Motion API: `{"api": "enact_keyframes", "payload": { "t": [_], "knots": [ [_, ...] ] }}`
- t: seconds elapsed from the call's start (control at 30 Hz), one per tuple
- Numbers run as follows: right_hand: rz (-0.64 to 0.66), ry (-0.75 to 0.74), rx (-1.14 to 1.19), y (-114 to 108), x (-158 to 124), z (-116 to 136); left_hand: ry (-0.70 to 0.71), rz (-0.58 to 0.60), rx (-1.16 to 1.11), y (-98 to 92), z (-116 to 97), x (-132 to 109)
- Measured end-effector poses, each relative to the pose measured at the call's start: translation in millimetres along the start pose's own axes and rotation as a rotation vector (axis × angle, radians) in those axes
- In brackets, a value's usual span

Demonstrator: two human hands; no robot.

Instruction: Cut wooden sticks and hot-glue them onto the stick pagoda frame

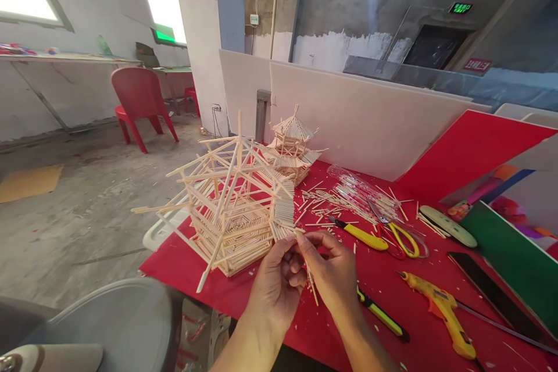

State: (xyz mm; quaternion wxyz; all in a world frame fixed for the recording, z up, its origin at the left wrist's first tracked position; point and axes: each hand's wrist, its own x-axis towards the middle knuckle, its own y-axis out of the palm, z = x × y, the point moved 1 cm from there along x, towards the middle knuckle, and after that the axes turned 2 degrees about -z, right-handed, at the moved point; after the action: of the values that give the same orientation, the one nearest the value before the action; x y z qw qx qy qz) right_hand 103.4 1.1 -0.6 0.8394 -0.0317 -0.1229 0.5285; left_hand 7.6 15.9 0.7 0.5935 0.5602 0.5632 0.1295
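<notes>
Pavilion of pale sticks sits just ahead and left of the grip, and look how close: left hand and right hand nearly meet at the near end of its roof panel, thumbs and fingers pinched together, though whether a stick is clamped between them, I can't tell! Slim round rods everywhere, packed into ribbed slats there, bare angled rafters on the left, some jutting past the edge of the smooth red tabletop. Tight beside the right forearm lies a yellow-green knife; bare red surface opens between it and the yellow glue gun.
</notes>
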Motion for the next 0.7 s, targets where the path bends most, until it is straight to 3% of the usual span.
{"api": "enact_keyframes", "payload": {
  "t": [0.53,0.7],
  "knots": [
    [-0.018,0.068,0.155,4.9,3.6,-10.9,-0.091,-0.053,-0.04,5.9,-2.3,-4.9],
    [0.031,0.098,0.183,5.8,4.2,-12.0,-0.085,-0.042,-0.032,5.1,-1.9,-5.0]
  ]
}}
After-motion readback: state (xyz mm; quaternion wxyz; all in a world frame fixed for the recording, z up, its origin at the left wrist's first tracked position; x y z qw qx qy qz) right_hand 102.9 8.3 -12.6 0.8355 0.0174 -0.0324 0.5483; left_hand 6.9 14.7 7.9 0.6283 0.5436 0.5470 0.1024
